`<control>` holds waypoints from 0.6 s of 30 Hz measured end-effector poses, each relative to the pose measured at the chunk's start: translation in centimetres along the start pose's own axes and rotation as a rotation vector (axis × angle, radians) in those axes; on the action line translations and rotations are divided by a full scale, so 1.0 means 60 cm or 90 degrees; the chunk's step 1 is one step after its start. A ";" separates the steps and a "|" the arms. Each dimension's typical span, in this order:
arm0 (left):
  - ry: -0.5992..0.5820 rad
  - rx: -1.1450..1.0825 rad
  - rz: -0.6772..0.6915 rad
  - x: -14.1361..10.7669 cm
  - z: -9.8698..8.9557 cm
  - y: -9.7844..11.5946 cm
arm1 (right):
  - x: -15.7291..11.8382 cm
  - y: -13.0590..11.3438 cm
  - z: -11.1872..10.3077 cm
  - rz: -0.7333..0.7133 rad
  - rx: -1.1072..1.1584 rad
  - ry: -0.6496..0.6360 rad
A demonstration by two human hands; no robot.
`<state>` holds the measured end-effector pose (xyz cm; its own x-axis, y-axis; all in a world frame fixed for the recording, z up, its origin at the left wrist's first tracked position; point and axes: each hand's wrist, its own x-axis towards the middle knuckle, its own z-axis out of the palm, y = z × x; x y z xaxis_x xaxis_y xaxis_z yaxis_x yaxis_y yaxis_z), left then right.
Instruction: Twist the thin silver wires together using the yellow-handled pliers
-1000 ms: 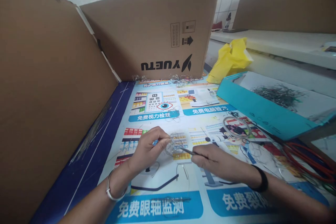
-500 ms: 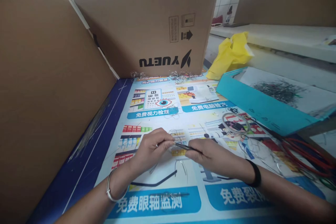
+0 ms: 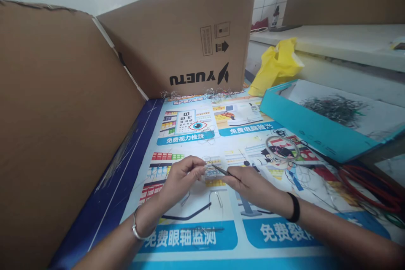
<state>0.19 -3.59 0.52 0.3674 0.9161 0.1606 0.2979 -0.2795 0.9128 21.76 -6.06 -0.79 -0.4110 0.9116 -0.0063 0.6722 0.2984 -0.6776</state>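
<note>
Over the printed mat (image 3: pixel 190 152), my left hand (image 3: pixel 185 175) has thumb and fingers pinched together on a thin wire (image 3: pixel 208 161), whose fine loops stick out past the fingertips. My right hand (image 3: pixel 248 183) is closed round slim dark tweezers (image 3: pixel 221 171). Their tip points left at the wire, just short of my left fingertips; whether it touches the wire is too small to tell. Below the hands lie bent wire pieces (image 3: pixel 216 199) and a bundle of thin dark wires (image 3: pixel 205 230).
Cardboard panels (image 3: pixel 142 42) wall off the left and back. Wire scraps (image 3: pixel 218 93) lie along the back. At right stand a blue box (image 3: pixel 284 120) holding a heap of dark wire cuttings (image 3: pixel 332 109), a yellow bag (image 3: pixel 275 67), a clear coil (image 3: pixel 282 148) and red-handled cutters (image 3: pixel 370 185).
The tweezers' tip has drawn slightly away from my left fingertips, and the wire loops show more clearly. The camera view has tilted and shifted a little.
</note>
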 end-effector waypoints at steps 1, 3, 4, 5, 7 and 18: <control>0.009 -0.010 -0.019 -0.003 0.002 0.002 | 0.000 0.000 0.000 -0.005 0.006 0.000; 0.022 -0.026 -0.048 -0.008 0.008 0.008 | -0.001 -0.001 -0.001 -0.017 0.021 0.000; 0.023 -0.031 -0.057 -0.010 0.011 0.011 | -0.001 -0.001 -0.001 -0.022 0.030 0.000; 0.022 -0.035 -0.063 -0.012 0.014 0.014 | -0.002 -0.001 -0.002 -0.028 0.038 0.001; 0.011 -0.042 -0.068 -0.014 0.021 0.019 | -0.004 -0.001 -0.002 -0.042 0.045 0.002; 0.010 -0.001 -0.022 -0.012 0.014 0.028 | 0.002 0.012 0.000 -0.025 -0.066 0.078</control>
<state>1.18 -4.94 1.64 0.3423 0.9299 0.1346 0.3094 -0.2468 0.9183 22.22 -5.75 -1.26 -0.3652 0.9241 0.1126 0.7195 0.3569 -0.5957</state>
